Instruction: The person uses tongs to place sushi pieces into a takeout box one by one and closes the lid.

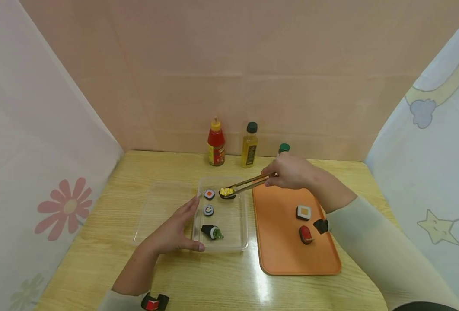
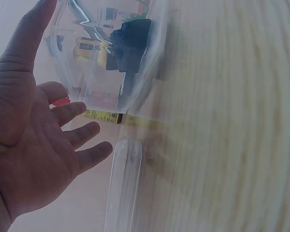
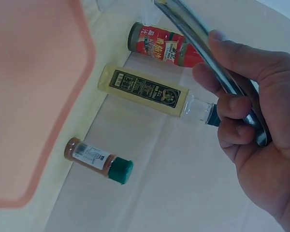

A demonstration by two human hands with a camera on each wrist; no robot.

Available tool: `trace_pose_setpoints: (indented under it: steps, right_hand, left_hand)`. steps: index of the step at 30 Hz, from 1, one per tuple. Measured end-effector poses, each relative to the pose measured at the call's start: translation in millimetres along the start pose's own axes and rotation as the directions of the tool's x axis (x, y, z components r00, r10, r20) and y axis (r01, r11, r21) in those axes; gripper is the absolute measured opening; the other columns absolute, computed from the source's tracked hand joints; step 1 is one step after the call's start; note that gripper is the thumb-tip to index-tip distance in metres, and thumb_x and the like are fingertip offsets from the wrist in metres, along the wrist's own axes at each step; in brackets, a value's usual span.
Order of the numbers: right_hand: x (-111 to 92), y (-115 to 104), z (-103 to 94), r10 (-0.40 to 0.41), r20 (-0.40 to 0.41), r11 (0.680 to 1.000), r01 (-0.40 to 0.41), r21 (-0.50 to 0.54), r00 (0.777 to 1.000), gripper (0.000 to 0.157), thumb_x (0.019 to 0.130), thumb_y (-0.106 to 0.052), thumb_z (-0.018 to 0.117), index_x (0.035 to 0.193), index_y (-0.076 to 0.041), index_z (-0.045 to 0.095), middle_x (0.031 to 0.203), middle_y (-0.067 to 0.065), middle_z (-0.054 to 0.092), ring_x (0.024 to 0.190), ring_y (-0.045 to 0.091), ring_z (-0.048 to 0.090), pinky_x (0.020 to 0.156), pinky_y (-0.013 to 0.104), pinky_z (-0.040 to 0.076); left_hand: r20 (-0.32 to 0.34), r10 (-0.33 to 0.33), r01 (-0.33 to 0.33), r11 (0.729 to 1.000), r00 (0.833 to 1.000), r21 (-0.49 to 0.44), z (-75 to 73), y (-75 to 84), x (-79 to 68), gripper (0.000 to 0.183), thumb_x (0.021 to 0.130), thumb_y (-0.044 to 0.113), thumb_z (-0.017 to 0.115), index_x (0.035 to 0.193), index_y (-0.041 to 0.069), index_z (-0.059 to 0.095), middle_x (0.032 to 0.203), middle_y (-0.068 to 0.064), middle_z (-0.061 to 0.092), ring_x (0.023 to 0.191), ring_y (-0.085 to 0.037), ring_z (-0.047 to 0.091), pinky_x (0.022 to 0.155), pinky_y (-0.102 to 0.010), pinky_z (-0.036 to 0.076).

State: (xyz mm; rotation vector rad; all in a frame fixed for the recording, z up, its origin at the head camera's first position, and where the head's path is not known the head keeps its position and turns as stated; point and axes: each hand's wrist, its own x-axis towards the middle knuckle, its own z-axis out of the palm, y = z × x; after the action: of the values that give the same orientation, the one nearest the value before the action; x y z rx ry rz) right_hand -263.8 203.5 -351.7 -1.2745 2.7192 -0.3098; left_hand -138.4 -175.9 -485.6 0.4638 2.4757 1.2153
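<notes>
Gripping a pair of slender, glossy metal tongs (image 1: 253,179), the right hand (image 1: 291,170) has its fingers curled round the limbs, with the thumb pressing from the opposite side. The tongs' long axis runs across the head view, their tips pointing left and slightly toward the person. The tips lie on either side of an oval sushi piece (image 1: 227,192) with a dark wrapper and a bumpy yellow topping; it is located at the back of the clear plastic container (image 1: 231,218), its long axis running roughly left to right. Whether it touches the container floor cannot be determined. The left hand (image 1: 175,235) lies along the container's left wall, fingers extended and separated, thumb spread toward the near corner; firm contact with the wall cannot be confirmed. Inside the container, two small rolls (image 1: 208,210) and a dark cone-shaped roll (image 1: 210,231) form a column at the left; the cone's green-filled mouth points right. A thin transparent lid (image 1: 163,207) lies left of the container on the wood-grain table (image 1: 214,280). The smooth orange tray (image 1: 280,246), round-cornered, carries a square-sided roll (image 1: 303,212) and a red-topped oval piece (image 1: 305,234). A red sauce bottle (image 1: 216,149), a square-sided oil bottle (image 1: 249,149) and a green-capped shaker (image 3: 99,159) stand behind.
</notes>
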Motion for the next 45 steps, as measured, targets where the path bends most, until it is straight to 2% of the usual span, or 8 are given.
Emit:
trace_pose_setpoints:
  steps: [8, 14, 20, 23, 29, 36, 45]
  right_hand:
    - [13.7, -5.3, -5.9, 0.013, 0.073, 1.0, -0.011, -0.025, 0.997, 0.027, 0.092, -0.028, 0.081, 0.114, -0.012, 0.081, 0.084, -0.009, 0.075, 0.064, 0.002, 0.06, 0.061, 0.031, 0.053]
    - [17.1, -6.7, -7.4, 0.027, 0.09, 1.0, -0.025, -0.016, 0.996, 0.028, 0.091, -0.028, 0.082, 0.114, -0.012, 0.081, 0.088, -0.007, 0.076, 0.066, 0.003, 0.062, 0.065, 0.033, 0.055]
    - [15.5, -7.6, -7.7, 0.068, 0.106, 0.997, -0.064, -0.039, 0.992, 0.029, 0.092, -0.03, 0.082, 0.116, -0.013, 0.081, 0.089, -0.008, 0.077, 0.069, 0.004, 0.065, 0.068, 0.034, 0.057]
    - [14.0, -8.1, -8.2, 0.057, 0.095, 0.997, -0.053, -0.049, 0.994, 0.029, 0.091, -0.03, 0.082, 0.116, -0.014, 0.081, 0.087, -0.008, 0.076, 0.069, 0.005, 0.065, 0.068, 0.036, 0.057]
    - [6.4, -7.7, -11.5, 0.026, 0.051, 0.999, -0.024, -0.047, 0.998, 0.028, 0.091, -0.028, 0.082, 0.114, -0.013, 0.081, 0.086, -0.007, 0.076, 0.072, 0.007, 0.067, 0.07, 0.038, 0.058]
    - [-11.5, -5.1, -12.7, 0.037, 0.011, 0.999, -0.037, -0.036, 0.999, 0.028, 0.092, -0.027, 0.081, 0.117, -0.013, 0.08, 0.088, -0.008, 0.075, 0.076, 0.007, 0.068, 0.072, 0.037, 0.059]
    - [-35.4, -2.0, -12.4, 0.057, -0.043, 0.998, -0.058, -0.016, 0.997, 0.027, 0.091, -0.027, 0.082, 0.115, -0.014, 0.081, 0.094, -0.006, 0.077, 0.08, 0.011, 0.071, 0.076, 0.042, 0.059]
  left_hand:
    - [0.003, 0.0, 0.0, 1.0, 1.0, -0.012, 0.7, 0.8, 0.1, 0.136, 0.065, 0.045, 0.099, 0.168, 0.021, 0.014, 0.174, 0.01, 0.002, 0.159, -0.03, 0.002, 0.121, -0.064, 0.018]
    - [0.003, 0.001, -0.001, 1.0, 1.0, -0.009, 0.4, 1.1, 0.3, 0.136, 0.065, 0.044, 0.099, 0.168, 0.026, 0.012, 0.174, 0.01, 0.002, 0.159, -0.031, 0.002, 0.121, -0.064, 0.017]
    - [0.005, 0.015, -0.015, 1.0, 1.0, -0.012, 0.4, 1.7, 0.0, 0.136, 0.064, 0.044, 0.099, 0.168, 0.024, 0.012, 0.174, 0.008, 0.002, 0.159, -0.033, 0.002, 0.122, -0.063, 0.017]
    - [0.004, 0.01, -0.01, 1.0, 1.0, -0.007, 0.4, 1.9, -0.4, 0.137, 0.064, 0.045, 0.099, 0.168, 0.025, 0.012, 0.174, 0.008, 0.002, 0.159, -0.032, 0.002, 0.122, -0.063, 0.017]
    - [-0.001, 0.004, -0.004, 1.0, 1.0, -0.005, 0.0, 2.7, -0.9, 0.137, 0.064, 0.044, 0.099, 0.168, 0.021, 0.013, 0.174, 0.01, 0.003, 0.159, -0.032, 0.002, 0.122, -0.064, 0.017]
    - [-0.006, 0.007, -0.007, 1.0, 1.0, 0.005, -0.2, 3.3, -0.9, 0.137, 0.064, 0.044, 0.099, 0.168, 0.021, 0.013, 0.174, 0.009, 0.003, 0.159, -0.033, 0.003, 0.122, -0.064, 0.018]
    - [0.003, -0.006, 0.006, 1.0, 1.0, 0.005, -1.5, 4.7, -0.7, 0.137, 0.064, 0.043, 0.099, 0.168, 0.018, 0.013, 0.174, 0.008, 0.003, 0.159, -0.032, 0.003, 0.122, -0.063, 0.017]
